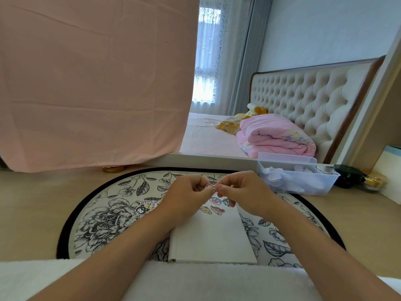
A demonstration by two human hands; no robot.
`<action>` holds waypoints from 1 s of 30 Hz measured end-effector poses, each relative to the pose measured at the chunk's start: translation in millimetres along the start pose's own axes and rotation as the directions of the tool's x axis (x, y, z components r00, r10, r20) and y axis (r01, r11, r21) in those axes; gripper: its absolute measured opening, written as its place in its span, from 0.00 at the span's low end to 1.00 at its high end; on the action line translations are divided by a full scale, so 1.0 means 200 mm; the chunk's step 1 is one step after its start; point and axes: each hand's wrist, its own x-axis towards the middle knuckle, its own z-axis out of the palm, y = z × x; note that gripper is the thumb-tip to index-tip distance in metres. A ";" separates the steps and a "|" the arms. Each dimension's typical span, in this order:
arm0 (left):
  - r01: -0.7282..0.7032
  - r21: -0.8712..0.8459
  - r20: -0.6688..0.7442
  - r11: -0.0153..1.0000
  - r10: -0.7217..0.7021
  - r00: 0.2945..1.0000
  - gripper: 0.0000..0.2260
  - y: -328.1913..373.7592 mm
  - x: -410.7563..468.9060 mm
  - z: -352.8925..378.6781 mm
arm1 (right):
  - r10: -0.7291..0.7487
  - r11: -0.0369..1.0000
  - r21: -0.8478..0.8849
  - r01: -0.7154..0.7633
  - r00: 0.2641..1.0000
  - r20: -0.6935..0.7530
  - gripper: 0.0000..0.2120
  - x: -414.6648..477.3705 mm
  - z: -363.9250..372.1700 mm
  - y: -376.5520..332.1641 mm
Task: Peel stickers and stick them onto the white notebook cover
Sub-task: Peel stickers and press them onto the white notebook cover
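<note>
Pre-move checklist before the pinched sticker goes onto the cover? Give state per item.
1. Sticker pinched between left hand and right hand: ok.
2. Backing fully peeled off: cannot tell, too small.
3. Notebook cover closed, flat on the mat: ok.
4. Bare space on the cover below the stuck stickers: ok.
5. Loose stickers lie on the mat, off the cover: ok.
</note>
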 end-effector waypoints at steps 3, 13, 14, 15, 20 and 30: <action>0.022 -0.035 -0.009 0.999 -0.022 1.000 0.08 0.00 0.00 -0.01 | 0.027 0.992 0.126 -0.026 1.000 -0.002 0.06 -0.01 0.01 -0.01; 0.062 -0.055 -0.027 0.997 -0.064 0.998 0.06 0.01 0.00 -0.01 | 0.077 0.987 0.144 -0.073 0.997 -0.027 0.06 -0.01 0.02 -0.03; 0.063 -0.056 -0.030 0.996 -0.065 0.997 0.06 0.01 0.00 -0.01 | 0.069 0.990 0.125 -0.064 0.997 -0.036 0.06 -0.01 0.03 -0.03; 0.062 -0.058 -0.032 0.996 -0.063 0.997 0.06 0.01 0.00 -0.01 | 0.059 0.994 0.099 -0.054 0.997 -0.043 0.07 -0.01 0.03 -0.03; 0.043 -0.056 -0.067 0.997 -0.047 0.997 0.06 0.02 -0.01 0.00 | 0.028 1.000 0.000 -0.028 0.996 -0.081 0.09 0.00 0.07 -0.04; 0.003 0.030 -0.155 1.000 0.001 0.988 0.06 0.03 -0.02 0.02 | 0.008 0.999 -0.042 -0.019 0.967 -0.254 0.11 -0.02 0.16 -0.05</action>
